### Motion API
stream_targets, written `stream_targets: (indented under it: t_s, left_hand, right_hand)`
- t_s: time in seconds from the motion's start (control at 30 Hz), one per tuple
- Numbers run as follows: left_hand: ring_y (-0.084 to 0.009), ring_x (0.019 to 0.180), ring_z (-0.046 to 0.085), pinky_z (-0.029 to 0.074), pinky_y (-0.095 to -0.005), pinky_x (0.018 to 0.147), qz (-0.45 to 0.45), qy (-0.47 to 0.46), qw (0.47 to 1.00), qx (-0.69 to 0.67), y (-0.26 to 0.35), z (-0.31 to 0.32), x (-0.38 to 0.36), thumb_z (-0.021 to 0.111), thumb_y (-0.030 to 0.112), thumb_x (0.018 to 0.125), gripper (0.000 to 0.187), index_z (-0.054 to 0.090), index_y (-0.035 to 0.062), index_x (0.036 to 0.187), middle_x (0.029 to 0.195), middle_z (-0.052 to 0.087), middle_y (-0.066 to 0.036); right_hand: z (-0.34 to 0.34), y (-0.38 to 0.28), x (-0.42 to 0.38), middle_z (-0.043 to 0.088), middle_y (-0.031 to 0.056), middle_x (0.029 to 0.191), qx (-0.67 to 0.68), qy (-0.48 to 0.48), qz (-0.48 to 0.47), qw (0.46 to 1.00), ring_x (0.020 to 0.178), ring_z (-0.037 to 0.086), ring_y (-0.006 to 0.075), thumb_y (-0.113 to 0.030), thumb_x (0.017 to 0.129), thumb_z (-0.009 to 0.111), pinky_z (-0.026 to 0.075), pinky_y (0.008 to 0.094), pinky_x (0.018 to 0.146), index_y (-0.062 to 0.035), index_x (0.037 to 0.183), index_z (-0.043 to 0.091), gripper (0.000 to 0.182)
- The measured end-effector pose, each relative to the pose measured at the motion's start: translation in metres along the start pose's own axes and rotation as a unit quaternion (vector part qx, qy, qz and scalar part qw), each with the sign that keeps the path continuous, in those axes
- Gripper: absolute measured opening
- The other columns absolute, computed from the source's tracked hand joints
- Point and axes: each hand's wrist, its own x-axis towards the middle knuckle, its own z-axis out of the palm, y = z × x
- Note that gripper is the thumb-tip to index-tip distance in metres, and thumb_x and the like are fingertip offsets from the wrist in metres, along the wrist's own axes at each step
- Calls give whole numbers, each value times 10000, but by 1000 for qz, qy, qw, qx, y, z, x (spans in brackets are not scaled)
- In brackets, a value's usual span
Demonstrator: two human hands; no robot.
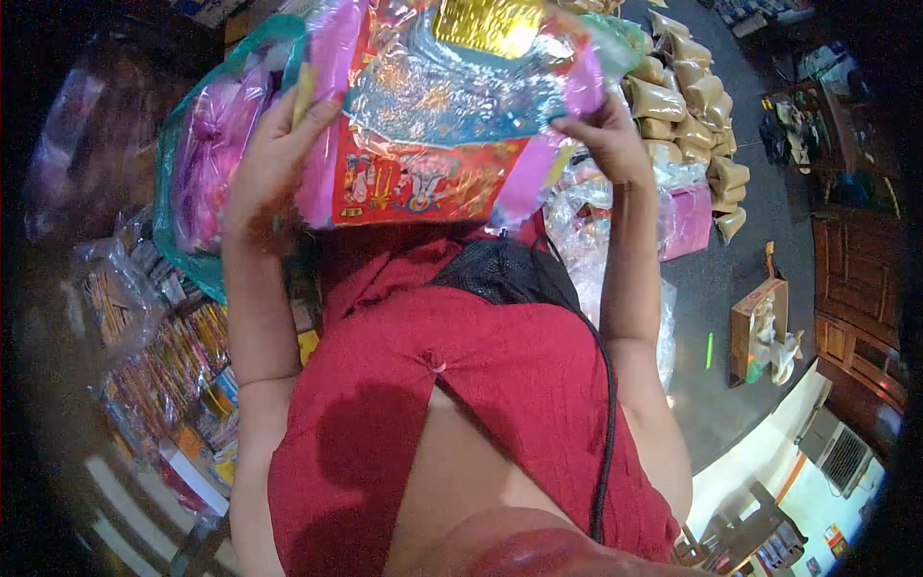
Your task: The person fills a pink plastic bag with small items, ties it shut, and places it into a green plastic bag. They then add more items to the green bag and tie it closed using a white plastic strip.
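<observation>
A flat plastic-wrapped pack of printed paper (pixel 433 106) is held up in front of me. It has pink sides, a red printed panel with small figures, a shiny blue part and a gold foil panel. My left hand (pixel 279 159) grips its left edge, thumb on the front face and fingers mostly hidden behind. On the opposite edge, my right hand (pixel 615 139) holds it the same way, thumb in front. Just left of my left hand, a green plastic bag (pixel 171 197) contains pink wrapped bundles (pixel 213 144).
Stacked brown packets (pixel 687 91) and a pink package (pixel 685 221) lie on the right. Wrapped printed packs (pixel 173 370) are piled at lower left. A wooden box (pixel 748 337) with pale items and a green stick (pixel 710 351) rest on the dark floor (pixel 716 298).
</observation>
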Motion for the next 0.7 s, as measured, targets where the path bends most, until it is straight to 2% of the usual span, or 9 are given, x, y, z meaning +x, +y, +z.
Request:
stream_targets:
  t_s: [0.1,0.2,0.27,0.4,0.47,0.5,0.6,0.67,0.7]
  left_hand:
    - [-124,1011,532,388,-255,892,35,13,997,67,6,-19,0,596,182,875,355,546,2,1177,1115,581,-39]
    - [-150,1040,538,406,-276,889,83,31,996,9,-10,-35,3,598,115,865,315,571,15,1163,1135,588,-60]
    - [-160,1036,546,425,-283,873,82,13,996,-18,-21,-45,12,598,72,860,296,582,17,1150,1138,589,-63]
    - [-148,1020,551,437,-298,869,27,3,998,-53,-26,-35,19,581,58,874,283,573,26,1156,1145,587,-58]
    - [-150,1020,552,432,-298,875,34,-16,987,-156,-31,-29,17,574,45,873,302,557,25,1174,1148,585,-57]
    - [-153,1023,551,424,-300,884,32,-33,988,-149,-33,-31,17,573,26,865,350,521,27,1211,1163,576,-55]
    - [-155,1016,554,425,-306,884,-14,-87,996,29,-24,-16,15,610,59,847,405,492,22,1232,1164,569,-67]
    - [-158,1044,542,410,-311,908,-55,-26,996,64,-32,-20,19,651,108,826,463,473,11,1242,1161,564,-81]
    - [-162,1058,534,400,-311,922,-123,-11,986,113,-23,-16,19,665,126,816,469,480,4,1229,1154,564,-85]
  right_hand:
    - [-8,-42,-6,644,55,953,-21,10,-82,996,884,612,140,31,721,694,485,299,827,-30,1146,542,456]
    - [-37,-49,-7,637,6,849,-199,44,-102,974,713,586,72,-38,741,698,454,220,612,-46,950,625,222]
    - [-20,-66,-9,634,50,914,-78,77,-88,990,813,613,156,8,743,682,487,293,780,13,1114,560,391]
    - [-21,-32,0,647,125,1004,49,88,-146,984,932,621,202,-35,767,641,487,319,835,57,1061,589,312]
    - [-25,9,0,649,8,854,149,73,-81,983,689,596,84,-55,750,698,459,205,602,-51,959,627,221]
    - [-27,19,-8,635,3,809,195,16,-8,981,571,553,60,-41,705,748,434,241,463,-49,1011,556,361]
    - [-16,40,-20,649,20,832,46,-56,146,987,648,589,80,-89,708,752,451,214,556,-19,898,647,229]
    - [-29,43,-20,680,67,945,-176,-112,10,978,840,596,120,-195,767,708,445,268,774,-5,1000,674,303]
    - [-11,-17,-32,679,66,985,-277,-61,148,948,893,598,139,-257,794,674,438,271,826,-33,1040,668,333]
